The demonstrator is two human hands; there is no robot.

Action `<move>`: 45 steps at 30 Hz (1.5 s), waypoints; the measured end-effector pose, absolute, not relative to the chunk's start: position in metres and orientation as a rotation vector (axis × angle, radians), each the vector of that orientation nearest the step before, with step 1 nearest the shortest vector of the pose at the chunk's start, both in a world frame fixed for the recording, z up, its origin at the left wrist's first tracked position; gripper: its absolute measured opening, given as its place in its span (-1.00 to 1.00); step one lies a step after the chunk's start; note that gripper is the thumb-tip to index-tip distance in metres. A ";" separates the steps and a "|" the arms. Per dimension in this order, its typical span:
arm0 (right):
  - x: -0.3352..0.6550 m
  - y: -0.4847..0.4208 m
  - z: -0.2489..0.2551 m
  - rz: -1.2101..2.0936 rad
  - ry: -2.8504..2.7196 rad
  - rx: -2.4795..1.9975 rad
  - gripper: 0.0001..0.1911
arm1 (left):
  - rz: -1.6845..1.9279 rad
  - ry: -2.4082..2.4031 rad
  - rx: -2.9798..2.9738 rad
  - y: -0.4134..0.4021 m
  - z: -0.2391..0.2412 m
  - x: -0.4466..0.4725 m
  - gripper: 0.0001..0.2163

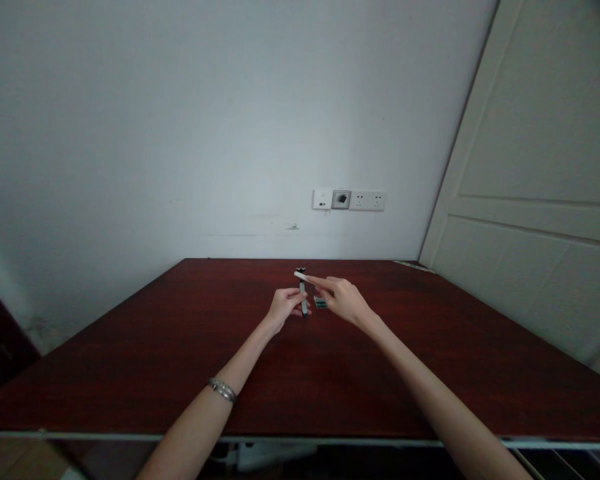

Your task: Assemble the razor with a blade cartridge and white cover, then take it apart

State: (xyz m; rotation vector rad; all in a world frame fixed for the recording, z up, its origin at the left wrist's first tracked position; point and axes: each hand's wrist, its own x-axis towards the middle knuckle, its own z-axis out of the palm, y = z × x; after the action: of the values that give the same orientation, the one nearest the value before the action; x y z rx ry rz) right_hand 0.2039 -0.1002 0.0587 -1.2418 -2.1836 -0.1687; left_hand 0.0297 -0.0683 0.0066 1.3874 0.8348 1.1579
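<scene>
– Red-brown wood, is that the counter (180,347)?

– Yes, a dark, glossy one. Both arms reach out across it toward 12 o'clock, and the hands meet around one slim tool (303,288) near the middle of the far half.

– Which way does the tool run?

– Its long axis goes from 6 to 12 o'clock, the top leaning a touch toward 11. The white end (300,274) is at the top and the dark end is at the bottom, close to the wood. Whether the lower tip touches the counter is too small to tell.

– And the left hand (285,305)?

– It sits at 9 o'clock of the tool, fingers curled closed round the lower part of the shaft, holding it.

– The right hand (345,300)?

– It comes in from 3 o'clock. Its forefinger and thumb stretch out to the white end, and the other fingers are loosely bent. I cannot tell whether it pinches that end or only touches it.

– Anything else near them?

– One small teal piece (321,303) lies flat on the counter at 3 o'clock of the tool, just beside the right hand's fingers.

– Give me the counts.

– One tool, one teal piece, two hands. One metal bracelet (223,390) sits on the left wrist. On the pale wall (180,133) at 12 o'clock there is one row of four socket plates (350,200), one of them grey. One pale door (540,200) stands at 2 o'clock.
</scene>
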 end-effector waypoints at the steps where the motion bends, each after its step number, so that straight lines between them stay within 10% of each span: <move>1: 0.204 -0.100 0.058 -0.162 -2.163 -1.230 -0.57 | 1.167 0.874 1.395 -0.067 0.005 0.030 -0.74; 14: 0.197 -0.089 0.044 -0.146 -2.014 -1.294 -0.59 | 1.431 1.496 1.951 -0.056 -0.004 0.024 -0.82; 45: 0.227 -0.076 0.064 0.400 -1.932 -0.881 -0.57 | 1.277 0.900 1.460 -0.072 0.015 0.029 -0.76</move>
State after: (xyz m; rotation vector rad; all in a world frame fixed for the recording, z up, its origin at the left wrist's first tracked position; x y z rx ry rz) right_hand 0.2268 -0.0761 0.0641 -0.8807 -1.9321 0.3999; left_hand 0.0292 -0.0717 0.0148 1.4599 0.8999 1.2775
